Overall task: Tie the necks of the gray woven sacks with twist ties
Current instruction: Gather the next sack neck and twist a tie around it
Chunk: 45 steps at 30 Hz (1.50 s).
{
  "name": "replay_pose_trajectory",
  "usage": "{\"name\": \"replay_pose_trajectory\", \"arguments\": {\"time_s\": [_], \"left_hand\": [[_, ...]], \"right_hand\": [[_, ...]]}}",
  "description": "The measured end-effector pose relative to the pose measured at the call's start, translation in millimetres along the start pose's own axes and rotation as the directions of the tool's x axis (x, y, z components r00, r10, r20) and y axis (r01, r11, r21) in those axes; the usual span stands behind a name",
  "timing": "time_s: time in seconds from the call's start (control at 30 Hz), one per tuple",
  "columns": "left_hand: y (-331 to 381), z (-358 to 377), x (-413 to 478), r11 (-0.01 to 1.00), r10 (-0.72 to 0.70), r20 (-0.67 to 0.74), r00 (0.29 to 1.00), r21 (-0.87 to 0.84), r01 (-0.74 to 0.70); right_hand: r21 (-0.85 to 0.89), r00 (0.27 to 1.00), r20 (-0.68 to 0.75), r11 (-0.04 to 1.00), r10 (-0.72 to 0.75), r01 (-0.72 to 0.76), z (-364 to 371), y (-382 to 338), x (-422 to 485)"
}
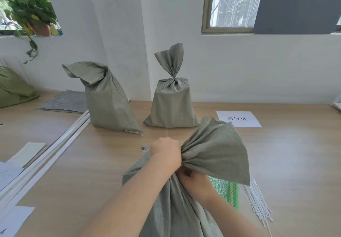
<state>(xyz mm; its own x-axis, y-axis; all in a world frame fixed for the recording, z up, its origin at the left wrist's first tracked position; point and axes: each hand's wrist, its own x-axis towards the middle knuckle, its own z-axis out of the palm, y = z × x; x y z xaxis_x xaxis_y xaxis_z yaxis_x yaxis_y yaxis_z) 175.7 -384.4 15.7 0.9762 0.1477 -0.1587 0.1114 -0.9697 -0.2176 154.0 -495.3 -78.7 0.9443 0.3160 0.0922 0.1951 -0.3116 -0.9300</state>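
Grip first: our left hand point(166, 153) is closed in a fist round the gathered neck of the near sack point(175, 209), and the cloth above it fans out to the right. Our right hand point(195, 180) sits just under it, with its fingers curled in against the same neck; we cannot tell whether they also pinch a tie. The sack stands on the table point(92, 163) at its near edge, between our forearms.

The table is pale wood and runs up to a white wall. There is a window point(232, 4) on the right and a potted plant point(31, 9) on the sill at the left. Two more gray sacks stand at the far side. The middle sack point(171, 105) is upright with its neck cinched tight. The left sack point(107, 98) leans, and its top is folded over loosely. A paper sign point(239, 118) lies flat to the right of them.

A green basket point(227, 187), partly hidden by the fanned cloth, holds a tangle of white ties. A loose bundle of twist ties point(258, 199) lies on the table just beside it.
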Motion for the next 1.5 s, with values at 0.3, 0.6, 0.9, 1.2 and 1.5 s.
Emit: {"name": "replay_pose_trajectory", "arguments": {"time_s": [0.3,0.6,0.9,1.2,1.5], "left_hand": [[-33,16,12,0.735,0.191,0.148,0.97,-0.676,-0.042],[-35,45,3,0.573,0.026,0.004,1.0,-0.82,-0.012],[-35,47,-1,0.558,-0.012,-0.011,1.0,-0.83,-0.003],[-36,63,-6,0.132,-0.032,-0.017,0.999,-0.991,-0.012],[-56,65,-16,-0.002,0.297,-0.061,0.953,-0.998,-0.063]], "right_hand": [[0.283,0.999,-0.033,0.959,0.031,-0.021,-9,0,-4],[0.284,0.993,0.024,0.954,-0.112,0.1,-4,-16,-15],[-0.258,0.905,-0.066,0.883,-0.42,0.391,4,-20,-9],[-0.09,0.95,-0.077,0.951,-0.302,0.295,-6,-3,-2],[0.302,0.996,0.087,0.953,-0.03,0.002,-11,-9,1]]}}
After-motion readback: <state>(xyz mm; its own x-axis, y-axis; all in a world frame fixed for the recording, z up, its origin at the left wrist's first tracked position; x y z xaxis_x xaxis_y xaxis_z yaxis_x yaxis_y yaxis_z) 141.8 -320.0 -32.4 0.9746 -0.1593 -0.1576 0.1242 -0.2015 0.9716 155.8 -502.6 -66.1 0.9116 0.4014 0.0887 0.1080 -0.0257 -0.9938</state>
